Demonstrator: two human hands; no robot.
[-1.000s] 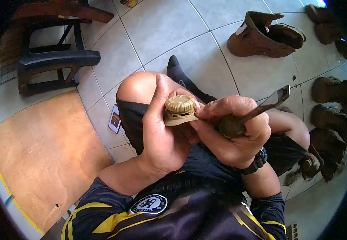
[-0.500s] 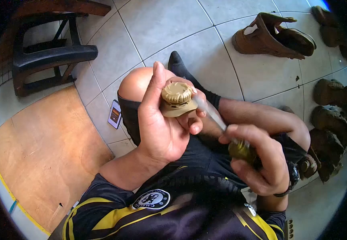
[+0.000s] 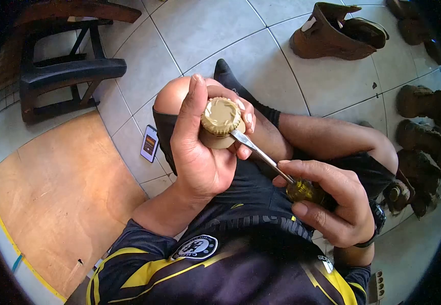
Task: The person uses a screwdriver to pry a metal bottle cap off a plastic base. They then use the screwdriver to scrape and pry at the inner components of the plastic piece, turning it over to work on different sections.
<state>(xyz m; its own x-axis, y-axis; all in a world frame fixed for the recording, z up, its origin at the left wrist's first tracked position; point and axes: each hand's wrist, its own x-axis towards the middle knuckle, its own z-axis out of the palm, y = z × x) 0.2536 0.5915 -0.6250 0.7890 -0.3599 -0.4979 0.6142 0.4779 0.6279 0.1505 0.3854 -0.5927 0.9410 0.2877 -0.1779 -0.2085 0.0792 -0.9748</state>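
My left hand (image 3: 202, 152) is wrapped round a tan, round, knob-like piece (image 3: 221, 116) with a ridged rim and a wider flange below it. Its thumb points up along the left side, while the fingers curl behind and around the right. A flat-blade screwdriver (image 3: 261, 155) with a translucent yellow-green handle is gripped in my right hand (image 3: 335, 203). The metal tip meets the piece at its lower right edge, just under the ridged rim. Part of the handle is hidden in the palm.
A phone (image 3: 150, 143) lies on the tiled floor beside my knee. A wooden board (image 3: 57, 198) is at left, below a dark stool (image 3: 73, 71). A brown boot (image 3: 332, 38) stands ahead, and several worn shoes (image 3: 419, 147) line the right side.
The screwdriver's tip has come to the piece's lower right edge, and its blur is gone. The piece has tilted so that its flat top faces me more.
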